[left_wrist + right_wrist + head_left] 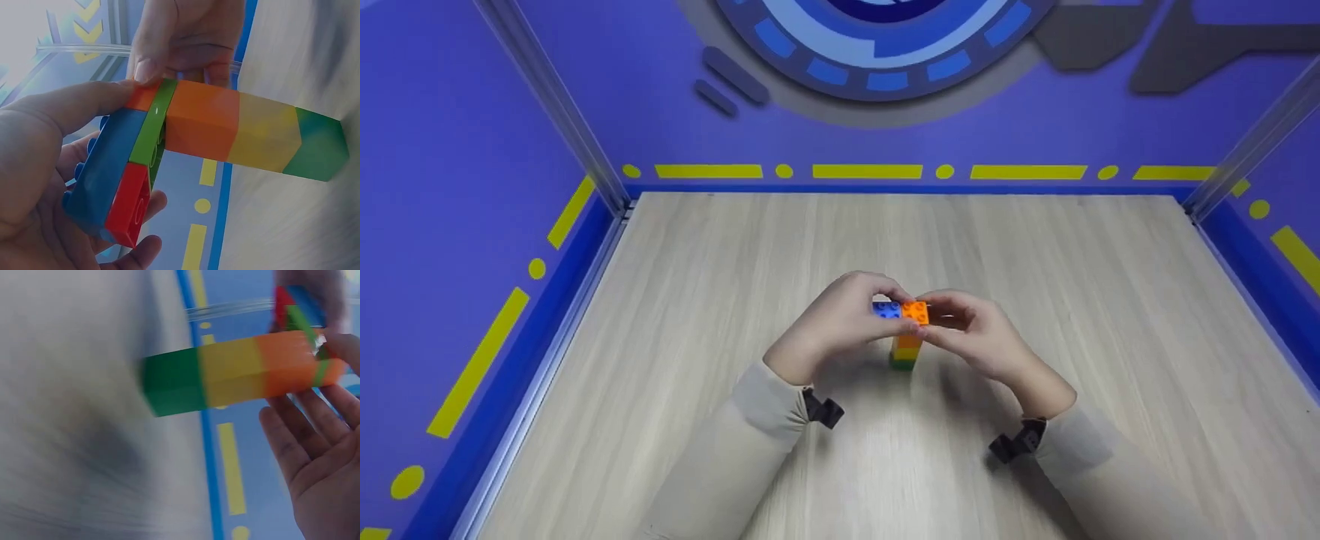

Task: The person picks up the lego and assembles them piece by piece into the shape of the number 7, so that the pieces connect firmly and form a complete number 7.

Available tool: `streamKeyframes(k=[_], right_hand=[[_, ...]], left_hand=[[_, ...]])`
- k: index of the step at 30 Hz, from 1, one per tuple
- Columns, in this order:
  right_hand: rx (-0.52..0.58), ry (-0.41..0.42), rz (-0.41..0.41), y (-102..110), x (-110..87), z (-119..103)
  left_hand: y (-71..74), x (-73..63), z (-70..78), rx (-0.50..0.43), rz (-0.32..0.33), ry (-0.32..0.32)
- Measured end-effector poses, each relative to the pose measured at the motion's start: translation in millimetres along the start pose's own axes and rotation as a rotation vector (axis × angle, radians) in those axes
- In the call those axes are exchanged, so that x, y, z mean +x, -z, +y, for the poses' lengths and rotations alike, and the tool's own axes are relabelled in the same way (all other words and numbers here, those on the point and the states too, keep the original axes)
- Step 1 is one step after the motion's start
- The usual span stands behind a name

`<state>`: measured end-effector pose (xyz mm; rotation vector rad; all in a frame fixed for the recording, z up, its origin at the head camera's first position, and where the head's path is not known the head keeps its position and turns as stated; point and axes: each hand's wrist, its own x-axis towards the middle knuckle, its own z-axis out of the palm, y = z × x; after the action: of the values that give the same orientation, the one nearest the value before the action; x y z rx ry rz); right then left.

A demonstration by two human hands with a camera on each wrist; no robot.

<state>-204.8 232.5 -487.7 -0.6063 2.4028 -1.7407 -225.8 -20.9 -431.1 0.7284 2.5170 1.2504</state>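
Between the two hands a tower of toy building bricks stands upright on the table. From the bottom it has a dark green brick [318,143], a yellow brick [269,132] and an orange brick [201,121]. Above them a thin light green piece [153,124] juts out leftward, with a red brick [125,197] under its outer end. A blue brick [887,309] and a small orange brick [916,312] lie side by side on top. My left hand [847,315] pinches this top layer, thumb at the small orange brick. From the other side, my right hand [982,334] grips the small orange brick.
The light wood-patterned tabletop [697,247] is bounded by a blue back wall [870,142] and side walls with yellow markings. Metal rails [555,97] run along the corners. A small black device [823,409] is strapped at each wrist.
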Motion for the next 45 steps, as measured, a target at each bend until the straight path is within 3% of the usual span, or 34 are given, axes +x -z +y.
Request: streamKeyframes(k=[3,7,11,18,26,35,45], right_hand=[[0.018,0.016,0.028,-2.5,-1.9,0.6],[0.039,0.027,0.044,-8.4,-4.8,5.3],[0.033,0.014,0.062,-12.0,-6.2,7.3],[0.023,-0.02,0.08,-10.6,-8.2,6.1],[-0.044,-0.032,0.084,-6.5,-8.4,5.9],[-0.077,-0.042,0.092,-5.4,-9.7,4.5],[-0.036,-0.068,0.197,-8.9,-11.0,6.4]], left_hand=[[-3.2,-4.4,-7.6,0.006,0.03,-0.023],[-9.6,-12.8,-24.6,0.013,0.123,-0.088],[-10.4,-23.9,-42.4,-0.044,0.207,-0.137],[1.2,-38.7,-61.1,-0.083,0.237,-0.165],[7.5,-46.0,-65.8,-0.101,0.206,-0.167],[7.1,-44.8,-65.9,-0.058,0.244,-0.209],[9.4,-42.4,-64.2,-0.046,0.254,-0.197]])
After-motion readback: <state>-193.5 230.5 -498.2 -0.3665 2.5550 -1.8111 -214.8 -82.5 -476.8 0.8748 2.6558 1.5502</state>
